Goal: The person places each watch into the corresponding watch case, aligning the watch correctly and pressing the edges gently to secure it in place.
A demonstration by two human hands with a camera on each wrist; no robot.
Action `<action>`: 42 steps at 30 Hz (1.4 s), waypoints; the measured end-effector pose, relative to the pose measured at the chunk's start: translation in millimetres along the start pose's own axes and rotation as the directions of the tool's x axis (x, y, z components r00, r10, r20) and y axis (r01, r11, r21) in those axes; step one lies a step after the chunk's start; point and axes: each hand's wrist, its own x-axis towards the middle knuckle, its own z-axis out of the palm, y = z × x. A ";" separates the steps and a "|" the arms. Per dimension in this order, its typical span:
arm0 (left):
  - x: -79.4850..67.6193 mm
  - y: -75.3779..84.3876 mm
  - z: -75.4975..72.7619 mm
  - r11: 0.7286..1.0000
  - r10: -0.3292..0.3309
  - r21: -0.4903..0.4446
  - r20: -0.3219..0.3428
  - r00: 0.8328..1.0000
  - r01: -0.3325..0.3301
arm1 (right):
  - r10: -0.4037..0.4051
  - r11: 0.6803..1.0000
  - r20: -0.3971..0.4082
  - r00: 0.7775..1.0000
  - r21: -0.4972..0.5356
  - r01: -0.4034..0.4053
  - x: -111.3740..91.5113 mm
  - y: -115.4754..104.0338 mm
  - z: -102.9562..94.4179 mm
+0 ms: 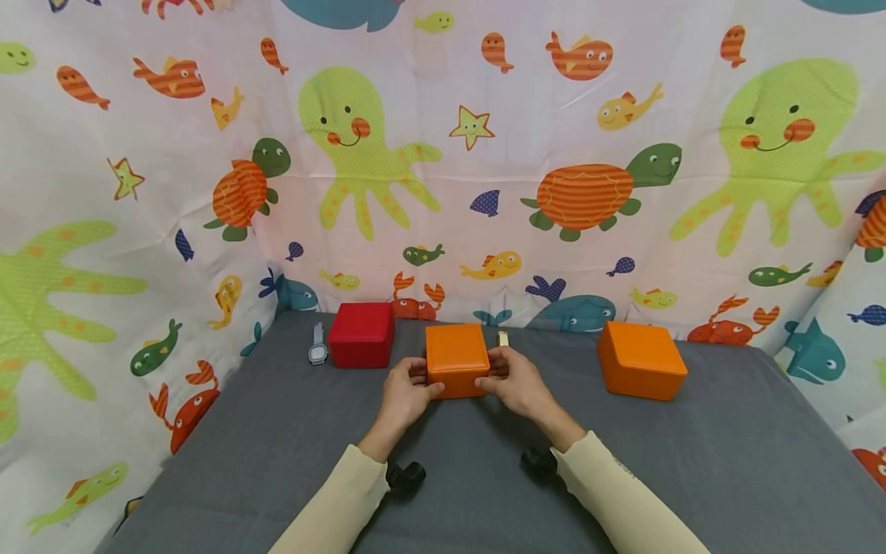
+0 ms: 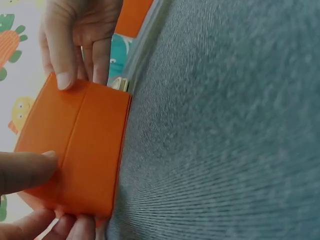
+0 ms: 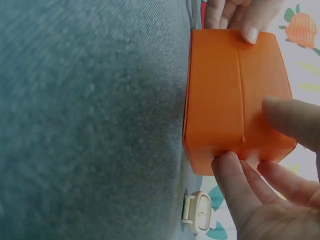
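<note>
Both hands hold an orange box [image 1: 457, 350] from its two sides, in the middle of the grey table. My left hand [image 1: 404, 391] grips the left side, its thumb [image 2: 30, 170] on the front face and its fingertips under the box's edge in the left wrist view. My right hand [image 1: 521, 383] grips the opposite side, with its thumb [image 3: 290, 120] on the front too. A seam runs across the box's front, and its lid is closed. Just behind the right hand lies a gold watch [image 3: 201, 212], partly covered in the head view.
A red box [image 1: 361, 335] stands to the left, with a silver watch [image 1: 318, 346] beside it. Another orange box [image 1: 642, 360] sits at the right. Behind the grey table cloth [image 1: 277, 462] hangs a curtain [image 1: 429, 108] printed with sea animals.
</note>
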 end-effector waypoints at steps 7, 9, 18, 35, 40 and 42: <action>3.3 -5.2 0.5 1.000 -0.008 -0.003 0.031 0.999 0.008 | -0.025 0.999 -0.016 1.000 0.026 0.026 3.8 6.4 1.6; 4.2 -5.4 1.0 1.000 -0.002 -0.003 0.027 1.000 0.002 | -0.020 1.000 -0.016 1.000 0.009 0.021 4.4 6.8 0.4; 5.1 -4.6 3.8 0.999 0.017 0.035 -0.004 1.000 -0.017 | 0.038 0.999 -0.015 0.999 0.021 -0.038 3.3 4.4 -2.4; 6.0 -10.2 9.3 1.000 -0.022 0.014 -0.042 0.999 0.022 | -0.244 0.925 0.126 0.962 -0.266 0.270 4.6 6.0 -8.2; 6.0 -9.3 8.0 0.999 -0.033 0.007 -0.032 0.999 0.033 | -0.419 0.772 0.219 0.881 -0.425 0.473 6.2 2.8 -14.3; 6.4 -9.1 7.6 0.999 -0.048 0.000 -0.035 0.998 0.048 | -0.447 0.735 0.241 0.862 -0.450 0.507 7.0 1.8 -16.1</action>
